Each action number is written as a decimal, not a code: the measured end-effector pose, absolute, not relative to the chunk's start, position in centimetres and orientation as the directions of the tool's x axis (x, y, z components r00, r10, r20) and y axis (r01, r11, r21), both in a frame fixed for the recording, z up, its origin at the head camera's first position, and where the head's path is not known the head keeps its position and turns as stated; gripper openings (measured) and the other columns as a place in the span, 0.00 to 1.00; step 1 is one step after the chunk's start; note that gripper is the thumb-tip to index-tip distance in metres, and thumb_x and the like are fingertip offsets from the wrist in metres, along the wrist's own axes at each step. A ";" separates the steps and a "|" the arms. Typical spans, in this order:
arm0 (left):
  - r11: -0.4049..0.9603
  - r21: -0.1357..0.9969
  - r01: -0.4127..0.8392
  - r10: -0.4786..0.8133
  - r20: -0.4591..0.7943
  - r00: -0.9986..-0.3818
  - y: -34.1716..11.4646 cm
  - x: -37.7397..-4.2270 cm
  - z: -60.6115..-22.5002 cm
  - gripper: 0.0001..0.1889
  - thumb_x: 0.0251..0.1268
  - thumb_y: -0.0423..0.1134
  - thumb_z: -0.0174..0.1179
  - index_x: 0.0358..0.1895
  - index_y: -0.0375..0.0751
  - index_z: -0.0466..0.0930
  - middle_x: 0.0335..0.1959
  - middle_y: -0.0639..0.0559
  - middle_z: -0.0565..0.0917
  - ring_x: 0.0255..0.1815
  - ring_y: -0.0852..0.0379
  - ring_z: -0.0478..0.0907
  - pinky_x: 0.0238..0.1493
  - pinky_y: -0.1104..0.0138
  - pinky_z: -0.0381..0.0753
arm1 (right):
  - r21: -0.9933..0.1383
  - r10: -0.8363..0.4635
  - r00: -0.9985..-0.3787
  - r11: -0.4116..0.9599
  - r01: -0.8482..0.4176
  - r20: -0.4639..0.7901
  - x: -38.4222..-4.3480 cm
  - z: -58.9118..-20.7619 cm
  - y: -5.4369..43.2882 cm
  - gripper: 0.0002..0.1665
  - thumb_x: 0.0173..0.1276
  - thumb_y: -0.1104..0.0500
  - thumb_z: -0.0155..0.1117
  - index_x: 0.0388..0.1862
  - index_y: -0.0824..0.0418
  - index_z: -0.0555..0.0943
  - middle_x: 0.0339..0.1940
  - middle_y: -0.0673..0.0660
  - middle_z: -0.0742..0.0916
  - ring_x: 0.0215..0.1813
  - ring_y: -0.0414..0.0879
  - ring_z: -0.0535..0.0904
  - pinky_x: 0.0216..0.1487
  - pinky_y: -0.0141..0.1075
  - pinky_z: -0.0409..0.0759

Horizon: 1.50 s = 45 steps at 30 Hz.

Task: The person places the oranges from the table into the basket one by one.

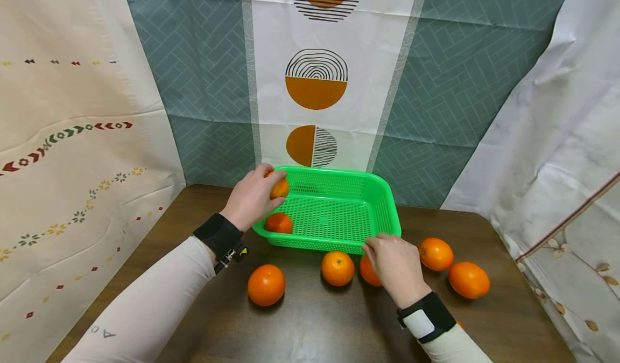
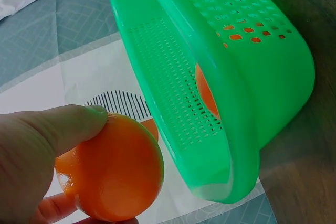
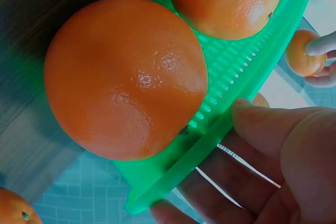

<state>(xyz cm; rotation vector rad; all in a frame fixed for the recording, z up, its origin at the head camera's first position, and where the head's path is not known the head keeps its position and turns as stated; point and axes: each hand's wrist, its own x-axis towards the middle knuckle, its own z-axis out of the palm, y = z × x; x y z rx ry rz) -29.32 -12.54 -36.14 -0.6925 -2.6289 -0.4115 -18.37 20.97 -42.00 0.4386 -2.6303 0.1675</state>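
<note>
My left hand grips an orange between thumb and fingers, level with the left end of a green perforated basket. A second orange lies inside the basket at its near left corner. At the basket's near right side, my right hand holds the rim, with the thumb at the rim's edge and the fingers reaching past it. Just outside that rim sit an orange and another orange, the latter partly covered by the right hand.
One orange stands on the dark wooden table in front of the basket's left part. Right of my right hand lie two more, an orange and an orange. Patterned cloth hangs behind the table.
</note>
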 end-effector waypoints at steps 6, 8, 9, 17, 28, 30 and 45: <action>0.831 0.202 0.518 0.404 0.420 -0.813 -12.2 -30.1 -36.3 0.30 0.68 0.41 0.80 0.71 0.40 0.82 0.64 0.33 0.77 0.50 0.36 0.81 0.48 0.48 0.87 | -0.035 -0.278 -0.838 0.943 -0.332 0.469 -18.4 -41.9 21.0 0.07 0.68 0.58 0.85 0.40 0.58 0.94 0.32 0.53 0.90 0.31 0.52 0.86 0.25 0.43 0.83; 0.831 0.208 0.515 0.404 0.412 -0.817 -12.1 -30.4 -36.4 0.30 0.68 0.41 0.80 0.71 0.40 0.82 0.63 0.33 0.78 0.50 0.36 0.81 0.49 0.48 0.87 | -0.033 -0.279 -0.837 0.943 -0.332 0.470 -18.4 -41.9 20.9 0.07 0.68 0.58 0.85 0.41 0.58 0.94 0.32 0.53 0.90 0.31 0.52 0.86 0.25 0.44 0.83; 0.832 0.211 0.513 0.402 0.407 -0.820 -12.0 -30.5 -36.5 0.30 0.68 0.41 0.80 0.71 0.40 0.82 0.63 0.33 0.78 0.50 0.36 0.81 0.48 0.48 0.87 | -0.033 -0.280 -0.837 0.942 -0.333 0.470 -18.4 -41.9 20.9 0.07 0.68 0.58 0.85 0.41 0.58 0.94 0.32 0.53 0.90 0.31 0.52 0.86 0.25 0.44 0.84; 0.834 0.232 0.501 0.402 0.368 -0.839 -11.7 -31.2 -36.5 0.29 0.70 0.39 0.78 0.71 0.39 0.82 0.61 0.33 0.78 0.47 0.38 0.81 0.45 0.49 0.86 | -0.044 -0.274 -0.833 0.941 -0.335 0.480 -18.4 -41.9 20.9 0.05 0.69 0.58 0.84 0.40 0.56 0.94 0.31 0.52 0.89 0.32 0.51 0.87 0.26 0.45 0.84; 0.845 0.216 0.489 0.419 0.300 -0.857 -10.5 -32.2 -36.8 0.29 0.69 0.39 0.79 0.71 0.38 0.82 0.60 0.31 0.79 0.44 0.37 0.83 0.44 0.49 0.87 | -0.046 -0.262 -0.847 0.947 -0.318 0.463 -18.4 -41.9 20.9 0.05 0.69 0.57 0.84 0.40 0.56 0.94 0.30 0.51 0.89 0.31 0.51 0.86 0.25 0.43 0.83; 0.850 0.209 0.483 0.422 0.280 -0.862 -10.3 -32.4 -37.0 0.30 0.70 0.39 0.78 0.72 0.39 0.81 0.60 0.30 0.79 0.43 0.36 0.83 0.44 0.49 0.87 | -0.046 -0.262 -0.847 0.947 -0.318 0.463 -18.4 -42.0 20.9 0.06 0.69 0.57 0.84 0.40 0.56 0.94 0.31 0.51 0.89 0.31 0.51 0.86 0.25 0.44 0.83; 0.868 0.194 0.458 0.422 0.198 -0.884 -10.1 -34.3 -38.9 0.32 0.69 0.40 0.79 0.73 0.39 0.80 0.63 0.30 0.79 0.52 0.36 0.82 0.49 0.46 0.85 | -0.039 -0.259 -0.847 0.949 -0.312 0.463 -18.3 -42.1 20.8 0.07 0.68 0.56 0.85 0.41 0.56 0.95 0.33 0.52 0.90 0.33 0.51 0.87 0.27 0.44 0.85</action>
